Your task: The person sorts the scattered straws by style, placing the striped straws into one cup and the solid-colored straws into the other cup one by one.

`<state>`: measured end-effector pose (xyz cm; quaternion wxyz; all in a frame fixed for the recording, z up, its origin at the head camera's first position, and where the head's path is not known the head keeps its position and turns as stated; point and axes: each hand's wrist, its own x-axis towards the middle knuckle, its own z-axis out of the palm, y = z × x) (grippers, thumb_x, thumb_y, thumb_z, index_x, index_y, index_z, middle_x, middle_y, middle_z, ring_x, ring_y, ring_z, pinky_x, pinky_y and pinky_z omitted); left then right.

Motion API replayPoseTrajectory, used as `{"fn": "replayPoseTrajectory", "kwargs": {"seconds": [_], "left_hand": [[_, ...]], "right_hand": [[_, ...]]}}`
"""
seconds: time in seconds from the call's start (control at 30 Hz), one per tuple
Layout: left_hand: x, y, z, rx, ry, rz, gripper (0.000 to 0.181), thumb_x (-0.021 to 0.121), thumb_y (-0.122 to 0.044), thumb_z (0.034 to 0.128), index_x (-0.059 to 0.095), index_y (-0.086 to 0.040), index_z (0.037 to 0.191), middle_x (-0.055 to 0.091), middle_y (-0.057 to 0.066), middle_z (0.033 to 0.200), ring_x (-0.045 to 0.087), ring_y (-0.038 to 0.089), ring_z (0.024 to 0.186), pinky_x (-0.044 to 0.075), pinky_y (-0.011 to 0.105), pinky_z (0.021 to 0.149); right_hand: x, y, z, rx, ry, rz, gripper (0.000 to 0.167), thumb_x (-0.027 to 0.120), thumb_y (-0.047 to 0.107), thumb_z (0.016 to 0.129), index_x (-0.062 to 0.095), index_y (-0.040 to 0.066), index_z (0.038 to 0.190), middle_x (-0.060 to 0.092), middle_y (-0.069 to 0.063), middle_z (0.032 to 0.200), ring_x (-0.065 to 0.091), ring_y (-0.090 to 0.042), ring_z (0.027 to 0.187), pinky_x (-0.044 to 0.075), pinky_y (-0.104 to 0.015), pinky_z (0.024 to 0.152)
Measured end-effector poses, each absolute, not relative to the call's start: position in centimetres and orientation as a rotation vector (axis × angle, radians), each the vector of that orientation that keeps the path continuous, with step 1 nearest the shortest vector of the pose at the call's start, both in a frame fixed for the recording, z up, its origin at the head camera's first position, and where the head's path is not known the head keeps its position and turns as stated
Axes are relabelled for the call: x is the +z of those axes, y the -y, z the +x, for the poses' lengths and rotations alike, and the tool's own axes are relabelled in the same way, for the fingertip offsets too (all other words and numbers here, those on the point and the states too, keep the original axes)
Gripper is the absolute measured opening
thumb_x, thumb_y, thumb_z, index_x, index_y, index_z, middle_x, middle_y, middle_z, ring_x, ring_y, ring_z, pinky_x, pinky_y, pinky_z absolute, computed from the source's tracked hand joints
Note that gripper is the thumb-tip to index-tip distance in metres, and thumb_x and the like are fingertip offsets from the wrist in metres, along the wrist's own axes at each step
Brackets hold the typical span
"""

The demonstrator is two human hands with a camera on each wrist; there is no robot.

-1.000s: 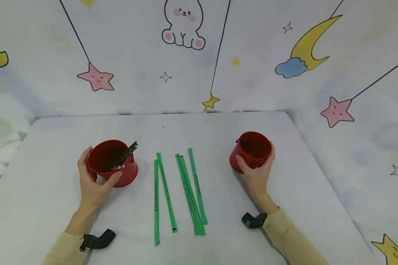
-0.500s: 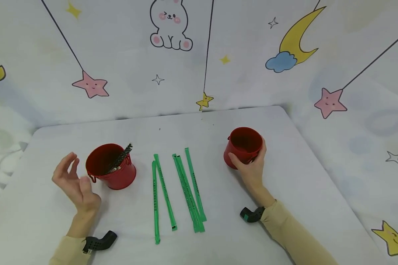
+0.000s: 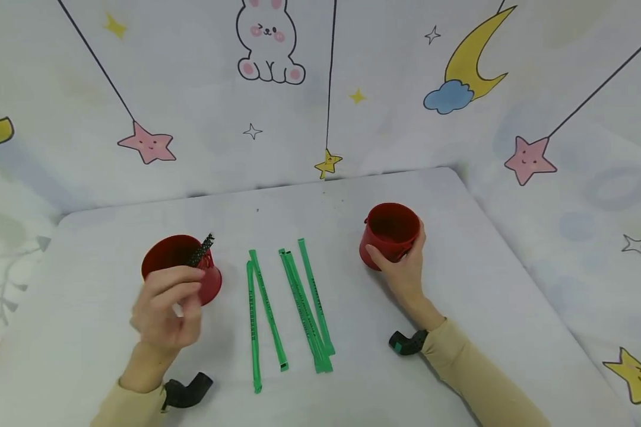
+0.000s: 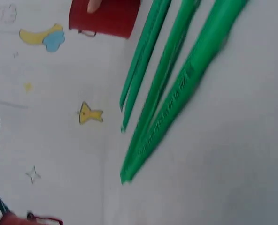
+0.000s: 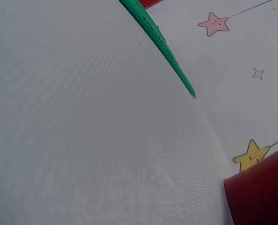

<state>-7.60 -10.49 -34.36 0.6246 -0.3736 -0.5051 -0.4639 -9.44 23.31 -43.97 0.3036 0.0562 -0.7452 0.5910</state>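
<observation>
The right-hand bucket (image 3: 392, 249) stands on the white table (image 3: 459, 332), leaning a little if at all, clasped by the right hand (image 3: 408, 276) — thumb across the near wall, fingers curved round the right side. That forearm reaches up and inward from a beige sleeve (image 3: 478, 376). The left hand (image 3: 165, 305) is in front of the left-hand bucket (image 3: 212, 287), covering part of it, wrist bent up and fingers loosely bent, with nothing visible between them; blur hides whether thumb and index tips meet. A dark, speckled stick (image 3: 202, 250) leans out over that bucket's rim.

Between the buckets, slim green packets (image 3: 269, 311) lie lengthwise, some overlapping. The head view alone shows both hands nearly whole and looks into the buckets. The left wrist view catches the right-hand bucket from the side, with a fingertip on its wall and a wire handle (image 4: 87, 33) — the right wrist view gives mostly tabletop, one packet and red wall at the corner.
</observation>
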Motion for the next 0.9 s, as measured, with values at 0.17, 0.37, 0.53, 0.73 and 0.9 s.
{"fn": "replayPoseTrajectory", "kwargs": {"seconds": [0.17, 0.37, 0.53, 0.73, 0.9], "left_hand": [[-36.0, 8.6, -7.8, -0.942, 1.589, -1.172, 0.022, 0.052, -0.008, 0.0953, 0.067, 0.002, 0.082, 0.067, 0.012, 0.08, 0.06, 0.023, 0.071, 0.055, 0.03, 0.065], [-37.4, 6.0, -9.6, -0.929, 2.243, -1.108, 0.014, 0.058, -0.01, 0.0943, 0.069, -0.008, 0.103, 0.069, 0.002, 0.101, 0.061, 0.018, 0.092, 0.056, 0.033, 0.073], [-37.6, 4.4, -12.0, -0.85, 2.606, -0.909, 0.015, 0.063, -0.016, 0.0955, 0.071, -0.01, 0.107, 0.07, 0.004, 0.105, 0.061, 0.022, 0.095, 0.056, 0.038, 0.074], [-37.4, 3.0, -13.9, -0.89, 2.886, -0.78, 0.021, 0.06, -0.024, 0.0983, 0.071, -0.008, 0.107, 0.07, 0.008, 0.103, 0.061, 0.025, 0.096, 0.054, 0.039, 0.078], [-37.3, 2.2, -15.2, -0.912, 3.051, -0.663, 0.024, 0.061, -0.027, 0.0972, 0.072, -0.005, 0.102, 0.07, 0.008, 0.097, 0.063, 0.022, 0.083, 0.053, 0.037, 0.072]], "right_hand": [[-44.0, -23.3, -9.5, 1.578, 1.966, 0.155, 0.094, 0.08, -0.002, 0.077, 0.023, -0.002, 0.151, 0.041, -0.024, 0.147, 0.037, -0.045, 0.134, 0.049, -0.021, 0.097], [-43.4, -22.8, -9.2, 1.575, 1.967, 0.155, 0.093, 0.078, -0.004, 0.077, 0.021, -0.005, 0.15, 0.04, -0.026, 0.147, 0.036, -0.048, 0.134, 0.05, -0.024, 0.098], [-43.3, -23.0, -9.5, 1.555, 1.971, 0.17, 0.093, 0.078, -0.004, 0.077, 0.02, -0.006, 0.15, 0.04, -0.026, 0.147, 0.038, -0.046, 0.134, 0.05, -0.038, 0.102], [-43.5, -23.1, -9.6, 1.562, 1.991, 0.167, 0.093, 0.079, -0.002, 0.077, 0.021, -0.004, 0.15, 0.04, -0.025, 0.147, 0.037, -0.046, 0.134, 0.049, -0.035, 0.103], [-43.7, -23.2, -9.4, 1.583, 2.011, 0.139, 0.094, 0.08, 0.0, 0.078, 0.022, -0.001, 0.151, 0.041, -0.023, 0.147, 0.037, -0.044, 0.134, 0.048, -0.029, 0.101]]}}
